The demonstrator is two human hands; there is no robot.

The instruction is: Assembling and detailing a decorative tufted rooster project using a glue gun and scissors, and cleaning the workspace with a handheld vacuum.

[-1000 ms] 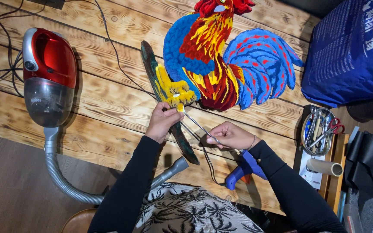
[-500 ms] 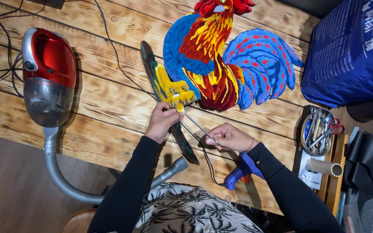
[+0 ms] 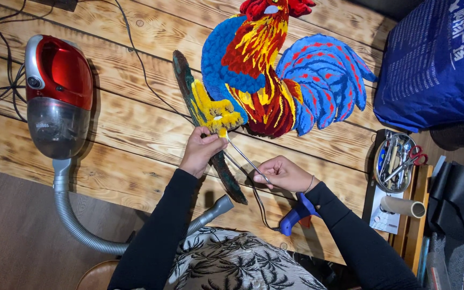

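The left hand (image 3: 200, 151) pinches the yellow feet of a tufted rooster rug (image 3: 275, 70), fingers closed on the pile at its lower edge, while the right hand (image 3: 283, 173) is closed around the handles of long thin scissors (image 3: 245, 158) whose tips reach up to those same yellow feet. The rug lies flat on the wooden worktop (image 3: 135, 134), its dark tail-like strip running down between the hands. Just below the right wrist lies a blue glue gun (image 3: 296, 214) (cord trailing). Left stands a red canister vacuum (image 3: 57, 91) with grey hose; right, a tin of tools (image 3: 396, 161) and a blue bag (image 3: 436, 64).
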